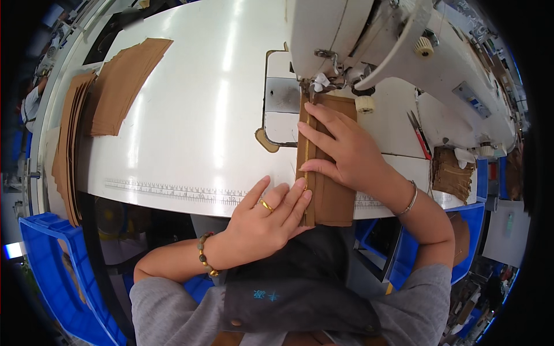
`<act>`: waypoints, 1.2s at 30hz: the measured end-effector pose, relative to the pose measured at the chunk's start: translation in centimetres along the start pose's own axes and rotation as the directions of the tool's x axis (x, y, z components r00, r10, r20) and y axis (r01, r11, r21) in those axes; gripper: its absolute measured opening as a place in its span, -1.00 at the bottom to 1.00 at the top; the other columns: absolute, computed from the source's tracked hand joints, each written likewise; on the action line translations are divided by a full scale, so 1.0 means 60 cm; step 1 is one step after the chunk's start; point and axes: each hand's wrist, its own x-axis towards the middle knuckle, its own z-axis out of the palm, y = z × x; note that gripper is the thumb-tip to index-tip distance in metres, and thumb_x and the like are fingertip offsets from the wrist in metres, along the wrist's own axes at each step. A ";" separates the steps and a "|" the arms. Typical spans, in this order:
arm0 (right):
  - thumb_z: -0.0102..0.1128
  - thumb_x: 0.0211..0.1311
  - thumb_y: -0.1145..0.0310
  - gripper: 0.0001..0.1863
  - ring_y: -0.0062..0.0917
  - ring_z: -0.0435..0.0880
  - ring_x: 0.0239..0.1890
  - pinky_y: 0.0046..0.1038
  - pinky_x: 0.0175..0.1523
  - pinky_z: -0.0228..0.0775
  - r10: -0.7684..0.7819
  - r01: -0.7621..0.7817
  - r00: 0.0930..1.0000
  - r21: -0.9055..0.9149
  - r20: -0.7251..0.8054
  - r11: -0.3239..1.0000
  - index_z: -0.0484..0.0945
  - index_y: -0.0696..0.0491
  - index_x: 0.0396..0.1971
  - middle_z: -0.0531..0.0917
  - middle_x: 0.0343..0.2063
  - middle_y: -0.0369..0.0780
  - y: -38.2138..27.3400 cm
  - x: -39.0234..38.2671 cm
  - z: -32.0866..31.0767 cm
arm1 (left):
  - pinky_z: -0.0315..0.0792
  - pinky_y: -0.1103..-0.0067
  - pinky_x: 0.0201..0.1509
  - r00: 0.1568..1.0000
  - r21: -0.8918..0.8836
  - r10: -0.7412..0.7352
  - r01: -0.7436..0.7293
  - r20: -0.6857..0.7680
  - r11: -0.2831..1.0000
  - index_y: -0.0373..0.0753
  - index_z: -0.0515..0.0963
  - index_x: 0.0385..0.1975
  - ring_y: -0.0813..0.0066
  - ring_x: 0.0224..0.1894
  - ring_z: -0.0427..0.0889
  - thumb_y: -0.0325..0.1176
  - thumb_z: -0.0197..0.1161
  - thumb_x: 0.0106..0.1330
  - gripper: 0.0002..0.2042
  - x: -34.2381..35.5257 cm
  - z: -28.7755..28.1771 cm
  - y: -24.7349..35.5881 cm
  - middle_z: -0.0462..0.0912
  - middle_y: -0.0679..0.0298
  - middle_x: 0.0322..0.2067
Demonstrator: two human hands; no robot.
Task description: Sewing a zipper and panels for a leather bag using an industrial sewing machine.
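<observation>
1. Your right hand (346, 151) lies open and flat, fingers pressing the brown fabric strip (330, 173) at 6 o'clock from the sewing machine (369, 40).
2. Your left hand (270, 216), fingers extended, pins the strip's zipper (306, 151) edge at 7 o'clock from your right hand.

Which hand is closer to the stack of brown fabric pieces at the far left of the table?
Left. The left hand rests at the table's near edge beside the zipper piece, still well short of the stack; the right hand lies farther right on that piece.
</observation>
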 end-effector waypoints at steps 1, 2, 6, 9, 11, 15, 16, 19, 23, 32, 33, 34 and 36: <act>0.49 0.15 -0.01 -0.31 -0.02 0.55 0.28 -0.13 0.31 0.50 -0.012 0.012 1.000 0.009 -0.005 1.000 0.58 0.09 0.19 0.48 0.33 -0.01 -0.001 -0.004 0.001 | 0.49 0.26 0.32 1.000 0.013 -0.009 0.009 0.004 1.000 -0.22 0.68 0.14 0.36 0.06 0.65 -0.01 0.55 0.09 -0.37 -0.003 0.002 0.000 0.71 0.24 0.18; 0.50 0.13 -0.05 -0.26 -0.01 0.54 0.29 -0.11 0.33 0.47 0.010 -0.010 1.000 -0.008 0.021 1.000 0.57 0.10 0.21 0.46 0.36 0.01 -0.002 -0.009 -0.002 | 0.47 0.26 0.34 1.000 -0.012 0.001 -0.001 -0.004 1.000 -0.22 0.66 0.17 0.35 0.10 0.64 -0.01 0.54 0.11 -0.37 -0.007 0.004 0.001 0.70 0.24 0.20; 0.56 -0.02 -0.15 -0.11 0.02 0.50 0.34 -0.07 0.39 0.40 0.061 -0.061 0.997 0.005 0.038 0.998 0.57 0.08 0.27 0.40 0.42 0.04 -0.007 -0.009 -0.008 | 0.39 0.17 0.44 1.000 -0.235 -0.003 0.004 0.005 0.972 -0.22 0.61 0.23 0.25 0.29 0.58 0.05 0.43 0.28 -0.39 -0.044 -0.018 -0.014 0.62 0.23 0.28; 0.56 -0.14 -0.21 -0.05 0.04 0.44 0.39 -0.05 0.42 0.36 0.114 -0.119 0.990 0.050 0.082 0.992 0.60 0.03 0.28 0.39 0.44 0.05 -0.011 -0.004 -0.010 | 0.46 0.21 0.38 0.978 -0.027 -0.204 0.203 -0.037 0.979 -0.14 0.65 0.18 0.22 0.26 0.62 0.00 0.52 0.23 -0.44 -0.090 -0.062 -0.079 0.67 0.27 0.23; 0.56 -0.15 -0.22 -0.03 0.04 0.44 0.39 -0.03 0.43 0.34 0.074 -0.073 0.993 -0.021 0.093 0.997 0.60 0.03 0.28 0.39 0.43 0.05 -0.013 -0.003 -0.012 | 0.54 0.26 0.28 0.936 0.237 -0.330 0.351 -0.123 0.906 -0.16 0.68 0.12 0.17 0.20 0.67 -0.15 0.52 0.25 -0.54 -0.130 -0.113 -0.163 0.73 0.25 0.16; 0.51 -0.15 -0.29 0.00 0.02 0.46 0.37 0.07 0.44 0.28 0.058 -0.047 0.994 -0.124 0.092 0.991 0.59 0.04 0.28 0.41 0.42 0.05 -0.012 -0.006 -0.015 | 0.58 0.35 0.14 0.765 0.490 -0.461 0.643 -0.449 0.589 -0.23 0.73 -0.01 0.16 0.05 0.73 -0.32 0.36 0.44 -0.78 -0.228 -0.244 -0.329 0.79 0.15 -0.03; 0.49 -0.14 -0.31 -0.01 0.02 0.47 0.37 0.08 0.44 0.27 0.054 -0.042 0.995 -0.134 0.088 0.990 0.59 0.04 0.28 0.42 0.42 0.05 -0.010 -0.007 -0.015 | 0.60 0.34 0.09 0.691 0.512 -0.515 0.723 -0.508 0.465 -0.16 0.71 0.01 0.16 0.06 0.73 -0.20 0.29 0.49 -0.75 -0.253 -0.272 -0.362 0.79 0.18 -0.01; 0.46 -0.12 -0.33 -0.02 0.01 0.48 0.36 0.11 0.45 0.25 0.045 -0.034 0.996 -0.134 0.080 0.990 0.60 0.02 0.28 0.43 0.41 0.05 -0.007 -0.008 -0.014 | 0.62 0.25 0.02 0.516 0.558 -0.694 0.807 -0.503 0.195 -0.14 0.68 0.06 0.05 -0.02 0.76 -0.13 0.12 0.58 -0.70 -0.320 -0.307 -0.430 0.80 0.12 -0.09; 0.45 -0.11 -0.35 -0.02 0.00 0.49 0.36 0.12 0.45 0.25 0.049 -0.036 0.995 -0.142 0.091 0.989 0.60 0.02 0.27 0.43 0.41 0.05 -0.007 -0.008 -0.015 | 0.63 0.16 -0.08 0.502 0.654 -0.766 0.743 -0.402 0.143 -0.11 0.68 0.00 -0.05 -0.14 0.77 -0.14 0.10 0.57 -0.72 -0.383 -0.301 -0.474 0.80 0.07 -0.20; 0.44 -0.12 -0.38 -0.02 -0.03 0.49 0.37 0.11 0.45 0.24 0.066 -0.053 0.996 -0.185 0.067 0.981 0.63 0.01 0.24 0.47 0.38 0.04 -0.014 -0.004 -0.018 | 0.60 0.10 -0.17 0.541 0.807 -0.799 0.577 -0.262 0.126 -0.13 0.65 -0.10 -0.12 -0.22 0.75 -0.17 0.08 0.56 -0.76 -0.357 -0.428 -0.496 0.77 -0.01 -0.28; 0.44 -0.11 -0.38 -0.03 -0.03 0.48 0.38 0.09 0.44 0.25 0.047 -0.037 0.997 -0.163 0.063 0.986 0.63 0.01 0.24 0.48 0.37 0.03 -0.013 -0.004 -0.017 | 0.60 0.09 -0.15 0.540 0.805 -0.784 0.587 -0.307 0.089 -0.11 0.65 -0.04 -0.13 -0.20 0.75 -0.16 0.06 0.57 -0.74 -0.332 -0.443 -0.493 0.77 -0.02 -0.29; 0.44 -0.10 -0.38 -0.04 -0.03 0.48 0.38 0.07 0.44 0.25 0.047 -0.040 0.998 -0.136 0.050 0.990 0.64 0.01 0.23 0.49 0.37 0.03 -0.012 -0.006 -0.017 | 0.59 0.09 -0.14 0.550 0.801 -0.769 0.592 -0.325 0.084 -0.10 0.65 0.01 -0.14 -0.19 0.74 -0.15 0.04 0.58 -0.72 -0.305 -0.455 -0.484 0.77 -0.02 -0.29; 0.42 -0.09 -0.42 -0.03 -0.04 0.48 0.38 0.02 0.43 0.25 0.035 -0.025 0.997 -0.159 0.063 0.987 0.65 0.03 0.21 0.50 0.36 0.05 -0.009 -0.008 -0.015 | 0.57 0.09 -0.14 0.619 0.734 -0.724 0.637 -0.304 0.236 -0.11 0.59 0.21 -0.15 -0.17 0.74 -0.20 0.07 0.58 -0.67 -0.234 -0.459 -0.459 0.76 -0.06 -0.28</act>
